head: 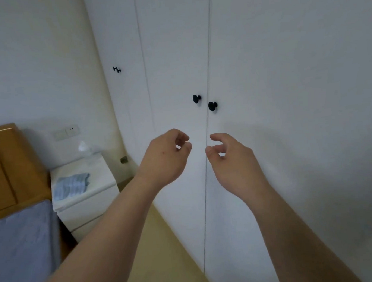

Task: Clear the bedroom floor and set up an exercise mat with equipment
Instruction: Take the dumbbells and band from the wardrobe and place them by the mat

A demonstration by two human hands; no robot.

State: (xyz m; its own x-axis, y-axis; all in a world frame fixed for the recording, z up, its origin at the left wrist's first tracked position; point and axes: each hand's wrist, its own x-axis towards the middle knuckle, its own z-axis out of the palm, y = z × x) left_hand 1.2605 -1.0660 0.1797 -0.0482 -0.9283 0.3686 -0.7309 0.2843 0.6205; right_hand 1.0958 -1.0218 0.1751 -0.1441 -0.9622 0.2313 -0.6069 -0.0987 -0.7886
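Observation:
A white wardrobe (264, 68) fills the view ahead, its two doors closed. Two round black knobs sit side by side at the door seam, the left knob (196, 98) and the right knob (212, 106). My left hand (166, 158) is raised in front of the left door, fingers curled and apart, holding nothing. My right hand (233, 157) hovers in front of the right door, also empty with loosely bent fingers. Both hands are below the knobs and touch neither. No mat or exercise equipment is in view.
A white nightstand (85, 202) stands at the left with a folded blue-grey cloth (71, 186) on top. A bed with a grey-blue cover (20, 254) and wooden headboard (2, 164) lies at far left. A strip of yellowish floor (159, 261) runs between bed and wardrobe.

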